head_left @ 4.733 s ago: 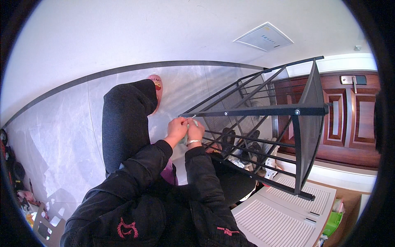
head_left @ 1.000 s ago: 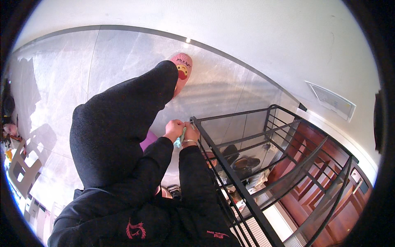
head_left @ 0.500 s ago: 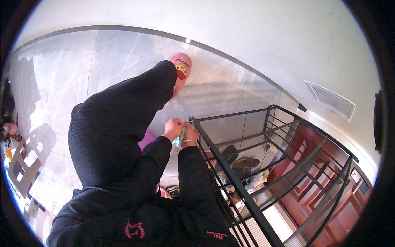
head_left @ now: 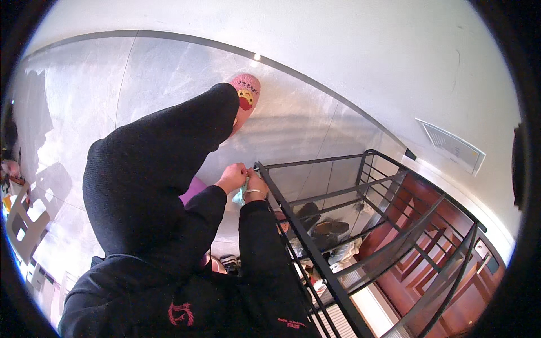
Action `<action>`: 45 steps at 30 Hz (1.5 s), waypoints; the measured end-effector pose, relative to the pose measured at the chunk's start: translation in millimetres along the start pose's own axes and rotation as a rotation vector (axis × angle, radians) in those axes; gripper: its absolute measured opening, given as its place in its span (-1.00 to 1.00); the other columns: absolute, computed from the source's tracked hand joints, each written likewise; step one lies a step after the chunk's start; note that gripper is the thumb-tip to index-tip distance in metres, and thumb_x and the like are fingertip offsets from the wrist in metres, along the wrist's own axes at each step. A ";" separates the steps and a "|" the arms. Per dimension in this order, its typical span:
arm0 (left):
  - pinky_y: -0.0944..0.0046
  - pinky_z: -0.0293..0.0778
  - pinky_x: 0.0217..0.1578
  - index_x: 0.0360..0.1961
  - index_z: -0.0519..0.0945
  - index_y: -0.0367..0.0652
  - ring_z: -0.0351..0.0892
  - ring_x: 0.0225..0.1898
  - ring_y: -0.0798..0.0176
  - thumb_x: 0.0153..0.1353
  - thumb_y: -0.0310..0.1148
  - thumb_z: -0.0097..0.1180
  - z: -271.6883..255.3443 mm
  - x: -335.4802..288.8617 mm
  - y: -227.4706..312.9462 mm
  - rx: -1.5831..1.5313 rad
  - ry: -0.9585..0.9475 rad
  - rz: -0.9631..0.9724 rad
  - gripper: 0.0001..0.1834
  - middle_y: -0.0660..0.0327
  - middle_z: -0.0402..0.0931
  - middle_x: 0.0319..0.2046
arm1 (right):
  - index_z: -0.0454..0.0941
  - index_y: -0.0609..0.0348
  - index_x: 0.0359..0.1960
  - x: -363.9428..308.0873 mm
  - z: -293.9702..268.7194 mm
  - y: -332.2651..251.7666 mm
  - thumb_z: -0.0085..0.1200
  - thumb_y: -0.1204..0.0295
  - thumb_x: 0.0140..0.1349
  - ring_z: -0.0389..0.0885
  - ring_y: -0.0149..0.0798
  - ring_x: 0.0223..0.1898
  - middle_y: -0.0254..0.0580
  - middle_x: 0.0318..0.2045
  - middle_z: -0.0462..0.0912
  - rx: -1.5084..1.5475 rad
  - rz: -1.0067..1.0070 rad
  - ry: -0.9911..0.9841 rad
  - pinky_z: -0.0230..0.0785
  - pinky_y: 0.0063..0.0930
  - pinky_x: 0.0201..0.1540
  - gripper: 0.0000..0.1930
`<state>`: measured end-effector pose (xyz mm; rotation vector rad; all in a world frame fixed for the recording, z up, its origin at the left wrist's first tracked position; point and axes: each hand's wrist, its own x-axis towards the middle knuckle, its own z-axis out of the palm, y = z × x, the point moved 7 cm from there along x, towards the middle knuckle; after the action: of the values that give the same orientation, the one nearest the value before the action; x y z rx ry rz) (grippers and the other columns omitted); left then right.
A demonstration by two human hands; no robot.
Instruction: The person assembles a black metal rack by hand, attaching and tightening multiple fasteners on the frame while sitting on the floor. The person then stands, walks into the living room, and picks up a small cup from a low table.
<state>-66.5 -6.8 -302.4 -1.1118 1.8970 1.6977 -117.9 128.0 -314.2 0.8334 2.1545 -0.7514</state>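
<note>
Black metal bars made up the rack (head_left: pixel 315 254), which stood tilted in the view with its end corner beside the person's hands. Pale green cloth (head_left: pixel 239 195) hung between the two hands, its lower end loose below the fingers. The right hand (head_left: pixel 257 185), with a bracelet (head_left: pixel 257 191) at its wrist, was closed around the cloth next to that corner. The left hand (head_left: pixel 232 177) met it from the side, fingers curled inward; whether they pinched anything could not be told, since the fingertips were hidden. Beyond the bars, dark shoes (head_left: pixel 330 227) lay near a red-brown door (head_left: pixel 486 280). A pink slipper (head_left: pixel 252 87) showed past the bent, dark-trousered leg (head_left: pixel 152 169), on the grey floor (head_left: pixel 163 73). Something purple (head_left: pixel 191 190), mostly covered, lay between the leg and the left sleeve (head_left: pixel 205 211).
</note>
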 end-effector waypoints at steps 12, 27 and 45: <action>-0.05 0.50 -0.25 -0.40 0.50 -0.22 0.54 -0.21 -0.15 0.05 -0.39 0.08 -18.4 -17.0 48.3 0.331 0.156 0.298 -0.87 -0.03 0.53 -0.31 | 0.64 0.35 -0.18 -45.6 3.1 -32.6 0.11 0.33 0.25 0.57 -0.29 -0.14 -0.16 -0.17 0.67 0.472 -0.195 -0.260 0.43 -0.39 -0.08 -0.71; -0.03 0.50 -0.27 -0.49 0.57 -0.14 0.57 -0.33 -0.13 0.06 -0.30 0.11 -11.8 -3.3 18.2 0.173 0.069 0.120 -0.86 0.01 0.58 -0.45 | 0.61 0.41 -0.18 -30.2 1.7 -19.0 0.23 0.45 0.17 0.62 -0.24 -0.25 -0.17 -0.25 0.67 0.479 -0.122 -0.159 0.49 -0.35 -0.16 -0.74; 0.01 0.51 -0.25 -0.42 0.55 -0.13 0.56 -0.22 -0.05 -0.02 -0.38 0.13 -21.6 -20.7 62.8 0.428 0.149 0.419 -0.88 0.09 0.54 -0.36 | 0.60 0.33 -0.14 -30.1 7.6 -16.6 0.23 0.49 0.17 0.57 -0.30 -0.24 -0.26 -0.22 0.64 0.706 -0.151 -0.258 0.46 -0.39 -0.11 -0.76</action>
<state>-95.5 -22.9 -241.2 -0.7245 2.5725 1.3132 -110.6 102.2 -291.3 0.8530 1.7308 -1.6527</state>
